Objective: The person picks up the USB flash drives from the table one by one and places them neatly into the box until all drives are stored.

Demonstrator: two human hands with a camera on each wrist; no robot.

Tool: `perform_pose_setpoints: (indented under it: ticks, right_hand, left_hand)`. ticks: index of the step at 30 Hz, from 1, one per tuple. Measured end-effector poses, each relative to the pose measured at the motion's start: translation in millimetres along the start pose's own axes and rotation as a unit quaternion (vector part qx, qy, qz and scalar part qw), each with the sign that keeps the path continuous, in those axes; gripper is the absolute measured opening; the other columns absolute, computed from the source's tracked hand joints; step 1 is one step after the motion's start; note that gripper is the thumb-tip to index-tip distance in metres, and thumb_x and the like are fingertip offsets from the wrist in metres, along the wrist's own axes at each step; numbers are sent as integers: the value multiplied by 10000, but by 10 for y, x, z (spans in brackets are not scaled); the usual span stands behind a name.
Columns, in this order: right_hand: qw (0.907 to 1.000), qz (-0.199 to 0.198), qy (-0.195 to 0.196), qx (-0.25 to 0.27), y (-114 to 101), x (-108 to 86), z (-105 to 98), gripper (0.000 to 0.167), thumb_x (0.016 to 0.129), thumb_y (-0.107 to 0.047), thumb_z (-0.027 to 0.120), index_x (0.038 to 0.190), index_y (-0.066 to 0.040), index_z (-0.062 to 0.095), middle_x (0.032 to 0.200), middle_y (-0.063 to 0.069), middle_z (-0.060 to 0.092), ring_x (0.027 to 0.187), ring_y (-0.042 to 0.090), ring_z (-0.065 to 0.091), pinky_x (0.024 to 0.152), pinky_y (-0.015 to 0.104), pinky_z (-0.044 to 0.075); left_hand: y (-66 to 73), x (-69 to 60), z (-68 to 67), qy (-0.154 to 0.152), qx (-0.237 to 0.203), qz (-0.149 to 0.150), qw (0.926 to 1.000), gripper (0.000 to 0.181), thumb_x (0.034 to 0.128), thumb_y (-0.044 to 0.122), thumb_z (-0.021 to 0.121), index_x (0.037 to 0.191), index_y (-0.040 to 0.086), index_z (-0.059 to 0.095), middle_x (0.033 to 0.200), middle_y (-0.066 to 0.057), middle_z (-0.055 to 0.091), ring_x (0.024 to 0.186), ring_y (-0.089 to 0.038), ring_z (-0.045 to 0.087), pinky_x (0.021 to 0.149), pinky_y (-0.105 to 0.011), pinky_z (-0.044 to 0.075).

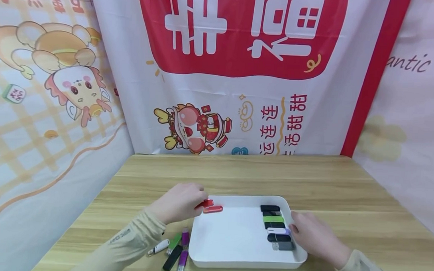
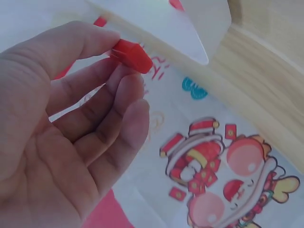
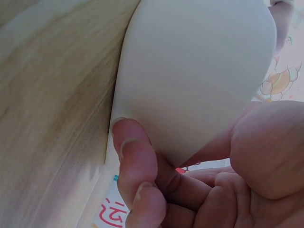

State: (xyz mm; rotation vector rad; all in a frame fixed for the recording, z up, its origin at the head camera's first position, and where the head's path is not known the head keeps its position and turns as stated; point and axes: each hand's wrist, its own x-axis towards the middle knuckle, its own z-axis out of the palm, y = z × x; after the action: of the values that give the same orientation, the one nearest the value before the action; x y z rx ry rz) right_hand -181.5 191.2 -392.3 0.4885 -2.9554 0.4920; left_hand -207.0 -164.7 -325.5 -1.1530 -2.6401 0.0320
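My left hand (image 1: 182,202) is at the far left corner of a white tray (image 1: 235,232). It pinches a red USB stick (image 2: 134,56) between thumb and index finger, the other fingers loosely bent. Just beside it in the tray lies another red USB stick (image 1: 213,209). At the right side, my right hand (image 1: 314,234) grips the tray wall (image 3: 190,71), thumb over the rim and fingers against the outside. Along the tray's right side runs a column of several USB sticks, among them a green one (image 1: 273,219) and a grey one (image 1: 284,246).
On the wooden table (image 1: 158,169), left of the tray, several USB sticks lie in a loose pile: white (image 1: 159,247), green (image 1: 174,243), black (image 1: 172,258) and purple (image 1: 182,262). Printed cloth (image 1: 310,123) hangs behind the table and on both sides.
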Motion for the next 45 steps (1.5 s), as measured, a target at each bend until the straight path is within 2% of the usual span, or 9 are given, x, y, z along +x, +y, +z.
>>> perform_pose_setpoints:
  ticks: [3, 8, 12, 17, 22, 29, 34, 45]
  right_hand:
    - [10000, -14, 6, -10, 2, 0, -1, 72, 868, -34, 656, 921, 2, 622, 646, 9, 472, 565, 160, 449, 474, 318, 397]
    - [10000, -8, -19, 22, 1, -4, 5, 55, 866, -36, 662, 895, -18, 619, 638, 3, 465, 558, 157, 445, 474, 318, 397]
    - [10000, -14, -69, 20, -9, -2, 3, 54, 871, -45, 662, 882, -30, 610, 635, 0, 461, 558, 160, 445, 475, 324, 394]
    - [10000, -68, -12, -43, -15, 13, -15, 59, 871, -47, 659, 885, -27, 605, 640, 2, 462, 563, 162, 446, 472, 326, 392]
    - [10000, -40, -62, -50, -11, 22, -24, 58, 874, -45, 656, 897, -20, 609, 645, 4, 467, 565, 158, 452, 472, 320, 397]
    - [9998, 27, -180, -29, -5, 25, -19, 93, 880, -47, 656, 949, 6, 626, 661, 9, 490, 579, 161, 464, 485, 322, 410]
    - [9998, 55, -180, -46, 4, 18, -14, 88, 881, -50, 657, 945, 0, 623, 660, 7, 484, 579, 162, 459, 486, 325, 405]
    - [9996, 141, -261, -4, 12, 10, -16, 145, 884, -47, 658, 1004, 30, 633, 674, 13, 499, 585, 158, 470, 486, 317, 413]
  left_hand:
    - [40, 149, 36, -373, 115, 161, 9991, 100, 799, 129, 784, 812, 159, 689, 730, 73, 555, 629, -83, 471, 579, -199, 445]
    - [83, 350, 162, -1169, 100, 206, 9929, 108, 810, 147, 792, 793, 157, 686, 708, 79, 550, 635, -81, 481, 605, -201, 449]
    - [83, 433, 286, -1451, 251, 272, 9887, 197, 850, 221, 781, 731, 165, 634, 653, 85, 501, 602, -80, 466, 560, -210, 417]
    - [63, 495, 396, -1453, 642, 394, 9865, 254, 875, 287, 763, 705, 170, 616, 621, 81, 484, 576, -82, 452, 535, -206, 394]
    - [59, 513, 422, -1493, 836, 438, 9843, 288, 862, 212, 769, 672, 176, 556, 609, 70, 474, 578, -99, 448, 535, -217, 395]
    - [39, 512, 446, -1626, 929, 382, 9816, 308, 750, 27, 740, 659, 191, 496, 630, 70, 494, 587, -96, 448, 533, -225, 400]
    - [15, 537, 492, -1574, 1139, 386, 9802, 287, 733, 8, 708, 662, 198, 506, 675, 58, 575, 598, -87, 462, 525, -219, 418]
    - [29, 581, 517, -1612, 1478, 366, 9751, 226, 763, 59, 771, 722, 189, 591, 662, 67, 549, 592, -85, 473, 520, -206, 419]
